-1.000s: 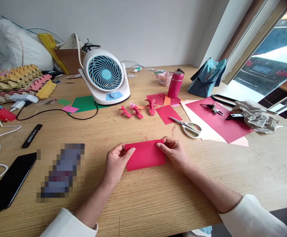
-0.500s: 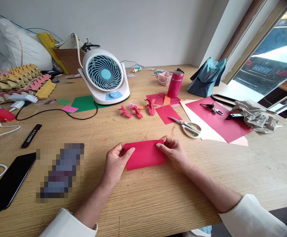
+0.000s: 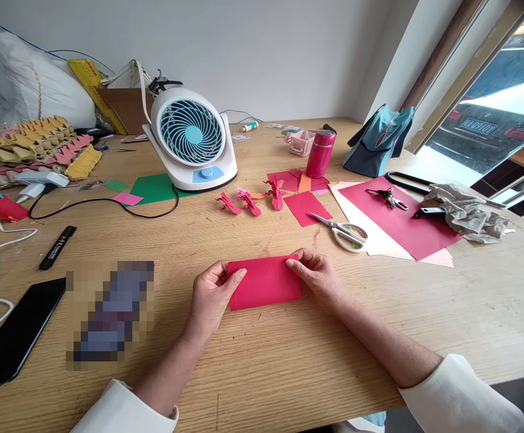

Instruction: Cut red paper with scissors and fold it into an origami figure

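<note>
A red sheet of paper (image 3: 265,284), wider than it is tall, is held between my two hands above the wooden table. My left hand (image 3: 214,294) pinches its left edge, thumb on the front and fingers behind. At the upper right corner, my right hand (image 3: 318,278) grips the paper the same way. The fingers behind the sheet are partly hidden. Beyond it stand several small folded red paper figures (image 3: 249,203). To their right lie a red paper square (image 3: 307,208) and scissors (image 3: 347,234) with white handles, the blade tips resting on the square.
A white fan (image 3: 192,135) stands at the back, its black cord running left. Behind the scissors are a red bottle (image 3: 320,154) and a large red sheet (image 3: 379,216) bearing keys. A black marker (image 3: 58,247) and a black phone (image 3: 15,334) lie at left.
My right thumb has shifted very slightly on the paper. Both hands keep their hold, and the rest looks the same.
</note>
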### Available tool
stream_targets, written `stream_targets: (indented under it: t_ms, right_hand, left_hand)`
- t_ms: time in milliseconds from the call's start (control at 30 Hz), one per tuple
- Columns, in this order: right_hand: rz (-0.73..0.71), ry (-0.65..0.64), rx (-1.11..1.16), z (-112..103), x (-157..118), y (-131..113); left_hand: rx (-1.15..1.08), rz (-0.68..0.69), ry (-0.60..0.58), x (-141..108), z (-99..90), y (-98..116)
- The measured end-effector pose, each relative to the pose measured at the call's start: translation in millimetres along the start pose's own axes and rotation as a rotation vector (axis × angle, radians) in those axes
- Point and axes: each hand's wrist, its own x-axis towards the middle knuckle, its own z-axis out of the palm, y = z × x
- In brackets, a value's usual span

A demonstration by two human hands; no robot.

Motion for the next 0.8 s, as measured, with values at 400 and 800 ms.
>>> stream_targets:
  t_ms: [400, 800]
  right_hand:
    - [0.001, 0.0, -0.013, 0.0, -0.7, -0.2]
    - [0.014, -0.005, -0.017, -1.1, -0.7, 0.2]
  left_hand:
    - [0.056, 0.015, 0.0, 1.2, -2.5, -2.4]
    - [0.072, 0.017, 0.014, 2.1, -3.3, -3.9]
